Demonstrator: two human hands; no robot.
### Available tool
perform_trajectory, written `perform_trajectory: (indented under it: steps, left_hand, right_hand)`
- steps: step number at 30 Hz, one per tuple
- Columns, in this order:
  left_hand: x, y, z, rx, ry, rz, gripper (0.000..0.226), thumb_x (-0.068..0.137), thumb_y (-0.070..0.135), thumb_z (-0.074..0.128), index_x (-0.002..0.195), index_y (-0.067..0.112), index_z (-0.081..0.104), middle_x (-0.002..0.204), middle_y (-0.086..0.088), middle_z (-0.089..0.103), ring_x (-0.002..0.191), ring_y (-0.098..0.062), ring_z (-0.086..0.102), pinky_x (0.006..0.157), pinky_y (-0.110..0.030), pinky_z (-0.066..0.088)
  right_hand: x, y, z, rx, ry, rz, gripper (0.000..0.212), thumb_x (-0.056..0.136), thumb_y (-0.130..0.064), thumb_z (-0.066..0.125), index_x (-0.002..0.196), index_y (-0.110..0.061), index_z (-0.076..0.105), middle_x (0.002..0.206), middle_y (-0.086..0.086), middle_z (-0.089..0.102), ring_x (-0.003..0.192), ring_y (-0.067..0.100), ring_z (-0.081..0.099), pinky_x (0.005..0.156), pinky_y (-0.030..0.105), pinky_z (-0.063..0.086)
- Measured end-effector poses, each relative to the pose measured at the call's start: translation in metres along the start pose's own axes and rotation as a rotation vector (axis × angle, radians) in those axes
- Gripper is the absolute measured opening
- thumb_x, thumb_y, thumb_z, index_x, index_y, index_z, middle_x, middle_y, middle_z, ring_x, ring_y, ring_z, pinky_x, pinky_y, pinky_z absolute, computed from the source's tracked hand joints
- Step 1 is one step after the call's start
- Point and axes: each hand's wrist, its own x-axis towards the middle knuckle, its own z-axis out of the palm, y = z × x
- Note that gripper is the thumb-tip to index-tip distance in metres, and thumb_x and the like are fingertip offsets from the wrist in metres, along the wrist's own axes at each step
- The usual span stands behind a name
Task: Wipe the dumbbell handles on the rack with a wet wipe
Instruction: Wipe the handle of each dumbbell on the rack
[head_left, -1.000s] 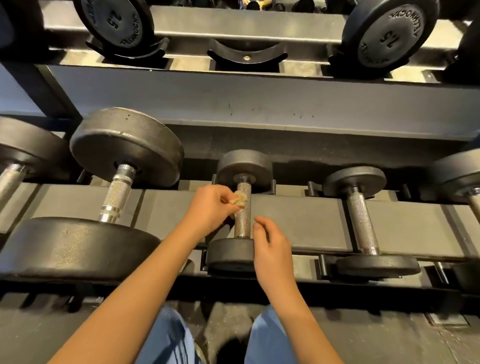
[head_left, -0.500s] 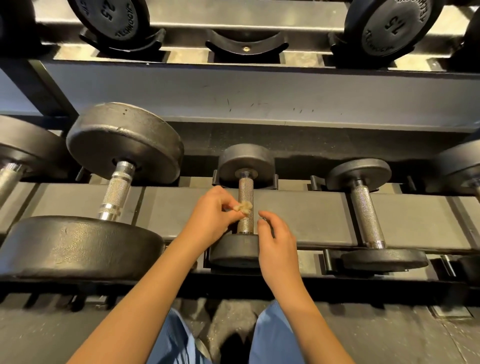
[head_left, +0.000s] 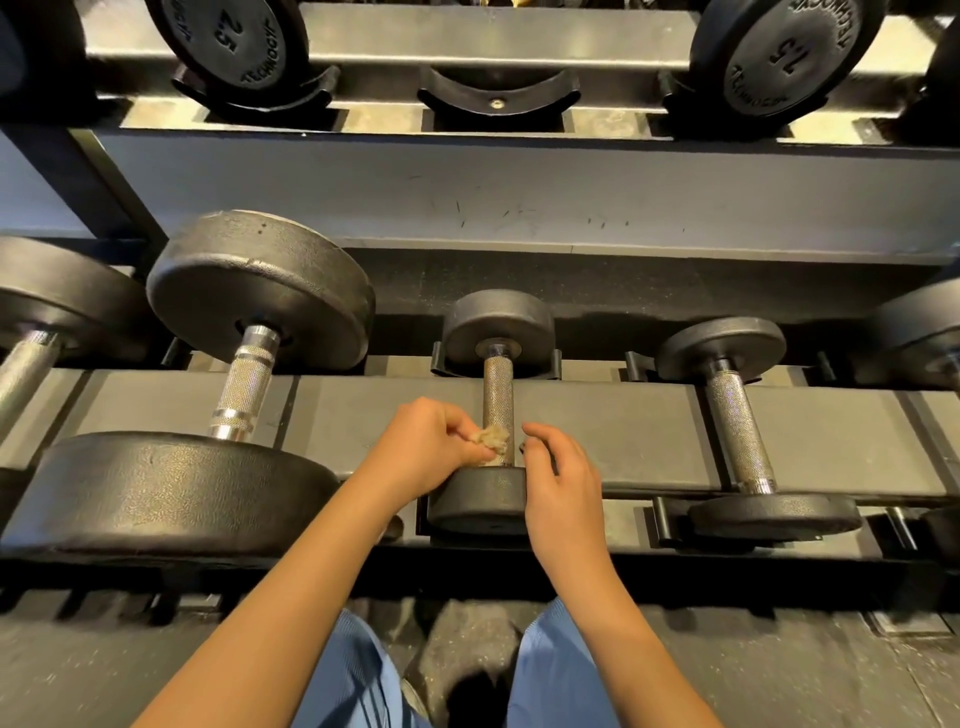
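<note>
**Left hand (head_left: 431, 447) pinching wipe (head_left: 491, 439) on handle (head_left: 497, 389)**

Your left hand grips the crumpled wipe between thumb and fingers and presses it to the near end of the handle. Your right hand (head_left: 563, 483) is just right of the handle, fingers loosely curled, holding nothing; can't tell if the tips touch metal. The small dumbbell (head_left: 480, 501) lies on the lower rack (head_left: 623, 431), between a big dumbbell (head_left: 260, 291) on the left and a slim dumbbell (head_left: 735, 415) on the right.
</note>
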Motion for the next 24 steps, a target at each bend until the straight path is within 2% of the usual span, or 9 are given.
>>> perform_trajectory:
  steps: [5, 8, 12, 14, 17, 19, 21, 22, 24]
  left_hand:
    - [0.011, 0.008, 0.005, -0.148, 0.257, 0.062, 0.019, 0.078, 0.015, 0.077, 0.072, 0.02, 0.059, 0.066, 0.005, 0.058, 0.06, -0.002, 0.055, 0.056, -0.015, 0.041]
    - [0.007, 0.007, 0.005, -0.173, 0.18, 0.059, 0.017, 0.078, 0.016, 0.077, 0.071, 0.02, 0.061, 0.062, 0.007, 0.059, 0.054, 0.001, 0.053, 0.054, -0.013, 0.041]
    - [-0.002, -0.001, -0.008, -0.11, -0.018, 0.064, 0.011, 0.078, 0.018, 0.077, 0.073, 0.023, 0.068, 0.068, 0.003, 0.065, 0.065, -0.007, 0.056, 0.063, -0.02, 0.044]
    - [-0.002, -0.001, -0.012, -0.14, 0.003, 0.105, 0.01, 0.08, 0.017, 0.074, 0.076, 0.025, 0.07, 0.076, 0.001, 0.07, 0.074, -0.012, 0.062, 0.073, -0.026, 0.051]
    - [0.0, 0.006, -0.008, -0.283, 0.098, 0.199, 0.014, 0.083, 0.014, 0.071, 0.078, 0.028, 0.069, 0.079, 0.002, 0.071, 0.081, -0.014, 0.067, 0.08, -0.033, 0.055]
    - [0.002, 0.011, -0.006, -0.325, 0.082, 0.264, 0.018, 0.084, 0.012, 0.07, 0.079, 0.03, 0.069, 0.08, 0.006, 0.071, 0.081, -0.008, 0.067, 0.078, -0.027, 0.054]
    - [0.003, 0.013, -0.008, -0.291, 0.055, 0.328, 0.018, 0.085, 0.012, 0.068, 0.086, 0.03, 0.07, 0.084, 0.012, 0.069, 0.082, 0.002, 0.064, 0.076, -0.015, 0.049]
    - [0.004, 0.013, -0.011, -0.24, 0.087, 0.364, 0.017, 0.086, 0.014, 0.067, 0.093, 0.029, 0.07, 0.09, 0.013, 0.067, 0.084, 0.003, 0.062, 0.075, -0.011, 0.047]
    - [0.009, 0.011, -0.019, -0.163, 0.269, 0.44, 0.026, 0.087, 0.014, 0.064, 0.112, 0.022, 0.067, 0.105, 0.01, 0.06, 0.092, 0.002, 0.056, 0.078, -0.005, 0.042]
  right_hand:
    - [0.001, 0.001, 0.002, -0.001, 0.015, -0.007, 0.028, 0.098, -0.018, 0.042, 0.12, -0.016, 0.06, 0.115, -0.006, 0.056, 0.107, 0.007, 0.05, 0.087, 0.018, 0.038]
    - [0.001, 0.004, 0.001, 0.01, 0.017, -0.009, 0.027, 0.097, -0.017, 0.043, 0.117, -0.017, 0.062, 0.113, -0.006, 0.058, 0.104, 0.006, 0.051, 0.082, 0.012, 0.039]
    - [0.001, 0.001, 0.001, 0.074, -0.018, -0.027, 0.023, 0.097, -0.016, 0.045, 0.106, -0.033, 0.059, 0.107, -0.01, 0.059, 0.097, -0.001, 0.054, 0.08, 0.011, 0.042]
    - [0.0, -0.002, 0.0, 0.108, -0.064, -0.069, 0.025, 0.097, -0.017, 0.048, 0.106, -0.037, 0.058, 0.108, -0.013, 0.062, 0.099, -0.002, 0.057, 0.083, 0.015, 0.047]
    - [0.005, -0.015, -0.006, 0.212, -0.142, -0.155, 0.034, 0.095, -0.012, 0.053, 0.108, -0.043, 0.054, 0.102, -0.02, 0.063, 0.094, -0.007, 0.06, 0.077, 0.009, 0.047]
    - [0.013, -0.023, -0.009, 0.259, -0.142, -0.169, 0.036, 0.093, -0.008, 0.057, 0.106, -0.042, 0.053, 0.095, -0.02, 0.063, 0.088, -0.009, 0.061, 0.073, 0.009, 0.047]
    - [0.024, -0.029, -0.012, 0.249, -0.085, -0.166, 0.033, 0.09, -0.007, 0.061, 0.1, -0.038, 0.058, 0.091, -0.014, 0.066, 0.084, -0.003, 0.064, 0.073, 0.015, 0.051]
    - [0.03, -0.03, -0.013, 0.225, -0.05, -0.17, 0.03, 0.089, -0.007, 0.063, 0.097, -0.035, 0.061, 0.089, -0.011, 0.067, 0.082, -0.001, 0.065, 0.073, 0.018, 0.052]
    - [0.042, -0.029, -0.013, 0.131, 0.003, -0.18, 0.022, 0.088, -0.009, 0.064, 0.097, -0.029, 0.066, 0.085, -0.01, 0.067, 0.078, 0.0, 0.064, 0.07, 0.017, 0.052]
